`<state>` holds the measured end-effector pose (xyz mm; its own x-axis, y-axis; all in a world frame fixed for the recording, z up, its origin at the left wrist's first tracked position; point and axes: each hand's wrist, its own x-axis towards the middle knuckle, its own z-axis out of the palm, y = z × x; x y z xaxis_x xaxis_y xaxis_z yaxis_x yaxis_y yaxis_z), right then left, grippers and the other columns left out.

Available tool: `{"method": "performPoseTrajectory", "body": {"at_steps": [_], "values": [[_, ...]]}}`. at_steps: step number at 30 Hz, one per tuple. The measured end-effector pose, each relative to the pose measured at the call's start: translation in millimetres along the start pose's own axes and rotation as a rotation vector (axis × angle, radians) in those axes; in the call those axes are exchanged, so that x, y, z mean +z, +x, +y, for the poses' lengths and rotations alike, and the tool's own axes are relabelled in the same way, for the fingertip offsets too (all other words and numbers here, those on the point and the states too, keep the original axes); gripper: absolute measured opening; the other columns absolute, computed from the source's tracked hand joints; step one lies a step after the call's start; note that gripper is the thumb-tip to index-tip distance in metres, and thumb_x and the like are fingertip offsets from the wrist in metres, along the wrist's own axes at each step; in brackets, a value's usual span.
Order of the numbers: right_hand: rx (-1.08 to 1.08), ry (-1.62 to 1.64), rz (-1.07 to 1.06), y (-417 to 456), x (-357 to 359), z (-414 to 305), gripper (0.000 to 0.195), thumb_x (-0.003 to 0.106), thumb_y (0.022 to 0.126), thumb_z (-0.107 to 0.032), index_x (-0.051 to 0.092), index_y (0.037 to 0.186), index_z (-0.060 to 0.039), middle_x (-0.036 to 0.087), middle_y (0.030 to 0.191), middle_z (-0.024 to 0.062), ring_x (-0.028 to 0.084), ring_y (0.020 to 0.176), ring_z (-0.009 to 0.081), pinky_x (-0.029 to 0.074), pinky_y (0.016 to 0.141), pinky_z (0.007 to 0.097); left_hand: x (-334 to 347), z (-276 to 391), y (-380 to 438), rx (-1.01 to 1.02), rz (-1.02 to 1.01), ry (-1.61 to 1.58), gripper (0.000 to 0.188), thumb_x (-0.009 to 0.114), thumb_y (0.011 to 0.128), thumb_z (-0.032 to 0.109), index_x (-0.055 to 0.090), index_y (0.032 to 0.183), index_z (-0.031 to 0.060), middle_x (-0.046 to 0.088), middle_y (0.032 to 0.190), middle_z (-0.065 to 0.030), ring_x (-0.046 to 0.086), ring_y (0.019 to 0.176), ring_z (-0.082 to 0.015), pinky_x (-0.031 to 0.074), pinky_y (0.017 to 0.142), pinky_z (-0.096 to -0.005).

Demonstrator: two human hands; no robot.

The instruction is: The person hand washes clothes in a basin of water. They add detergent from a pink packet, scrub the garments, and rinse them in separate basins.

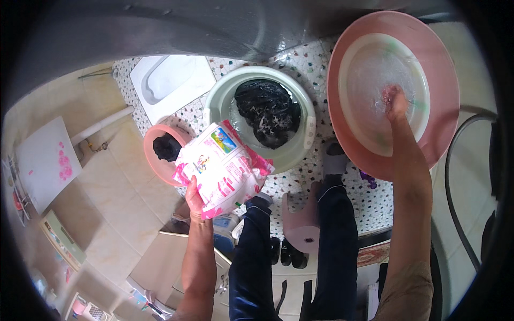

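Note:
My left hand [195, 198] grips the lower left edge of a pink and white plastic packet [227, 170], which bears writing and pictures. The packet is held over the near left rim of a pale green basin [295, 162]. Dark wet cloth [267, 110] lies in sudsy water in that basin. On the right, my right hand [394, 100] dips into the cloudy water of a white basin [349, 116], which sits within a larger pink basin [441, 80]. Water blurs its fingers, and whether they hold anything cannot be told.
A small pink basin [151, 168] with dark cloth stands left, near a white squat toilet [180, 80]. A pink plastic stool [303, 230] stands between my legs. A grey hose [449, 172] curves at the right. Bottles and shoes lie behind on the floor.

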<state>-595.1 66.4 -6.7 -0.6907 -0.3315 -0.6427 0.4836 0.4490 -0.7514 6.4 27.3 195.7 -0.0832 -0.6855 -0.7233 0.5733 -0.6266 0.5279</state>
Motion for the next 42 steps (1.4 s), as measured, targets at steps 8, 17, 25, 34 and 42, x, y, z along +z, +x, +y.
{"method": "performPoseTrajectory", "body": {"at_steps": [8,17,25,34,42], "values": [[0.006,0.036,-0.948,-304.6,138.9,-99.2,0.017,0.060,0.090,-0.012,0.066,0.097,0.0019,0.069,0.090,0.0108,0.067,0.088,0.0174,0.054,0.080,0.0325,0.3,-1.1,-12.6,-0.051,-0.018,0.023,0.053,0.054,0.095,0.032,0.043,0.137,0.0001,0.056,0.130,-0.0150,0.057,0.117,-0.0312,0.044,0.101,-0.0477],[0.114,-0.295,-1.025,-364.3,248.9,36.3,0.071,0.024,0.099,-0.057,0.044,0.139,-0.0021,0.054,0.131,0.0200,0.053,0.120,0.0297,0.040,0.102,0.0401,29.4,18.6,-24.0,-0.004,-0.085,0.325,0.052,0.059,0.094,0.025,0.043,0.136,-0.0008,0.056,0.129,-0.0128,0.057,0.114,-0.0256,0.043,0.101,-0.0402],[0.542,-0.054,-1.031,-361.4,241.2,63.1,0.071,0.036,0.095,-0.065,0.061,0.117,-0.0024,0.066,0.105,0.0129,0.062,0.097,0.0162,0.050,0.085,0.0342,17.9,14.5,-20.5,-0.059,-0.074,0.047,0.056,0.055,0.095,0.029,0.039,0.138,-0.0020,0.055,0.131,-0.0173,0.055,0.118,-0.0300,0.041,0.104,-0.0451],[-0.259,-0.331,-0.797,-374.2,210.2,50.3,0.049,0.038,0.100,-0.043,0.057,0.082,-0.0018,0.063,0.071,0.0192,0.062,0.069,0.0394,0.047,0.064,0.0435,38.8,20.1,-17.3,-0.025,-0.068,0.027,0.055,0.053,0.095,0.030,0.040,0.138,-0.0015,0.054,0.132,-0.0172,0.054,0.120,-0.0308,0.041,0.104,-0.0460],[0.051,-0.024,-0.581,-344.2,174.2,-32.7,0.026,0.058,0.097,-0.024,0.063,0.081,-0.0041,0.061,0.066,-0.0012,0.061,0.065,0.0081,0.049,0.063,0.0226,63.3,39.5,-39.8,0.066,-0.130,-0.050,0.064,0.054,0.091,0.035,0.033,0.142,0.0028,0.050,0.135,-0.0172,0.054,0.119,-0.0342,0.045,0.101,-0.0491]]}}
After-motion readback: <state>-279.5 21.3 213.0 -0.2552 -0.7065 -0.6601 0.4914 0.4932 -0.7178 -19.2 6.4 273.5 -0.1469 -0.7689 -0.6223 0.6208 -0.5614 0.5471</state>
